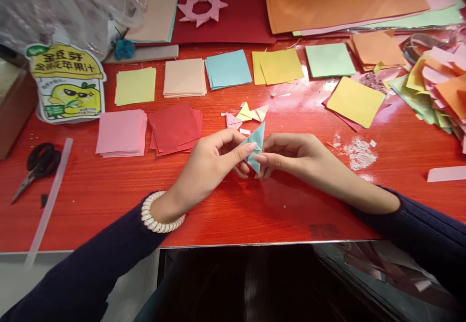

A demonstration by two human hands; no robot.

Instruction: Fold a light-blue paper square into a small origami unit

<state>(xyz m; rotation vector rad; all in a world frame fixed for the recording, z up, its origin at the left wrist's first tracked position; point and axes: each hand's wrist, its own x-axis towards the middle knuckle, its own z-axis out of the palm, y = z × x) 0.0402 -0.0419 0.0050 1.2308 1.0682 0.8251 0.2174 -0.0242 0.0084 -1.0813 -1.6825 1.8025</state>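
Observation:
A small folded light-blue paper piece (256, 146) is pinched between both hands just above the red table (255, 210). My left hand (211, 164) grips its left side with thumb and fingers closed. My right hand (291, 154) pinches its right side, fingers curled. Just behind the hands lie a few small folded pieces, pink (233, 120) and yellow (251, 112). A pale coiled band sits on my left wrist.
Stacks of square paper lie behind: pink (122, 132), red (175, 127), yellow (135, 86), peach (184, 77), blue (227, 69), green (329, 59). Scissors (38, 164) and a clear strip lie left. A pink paper star ring (202, 6) rests far back. Loose coloured sheets pile at right.

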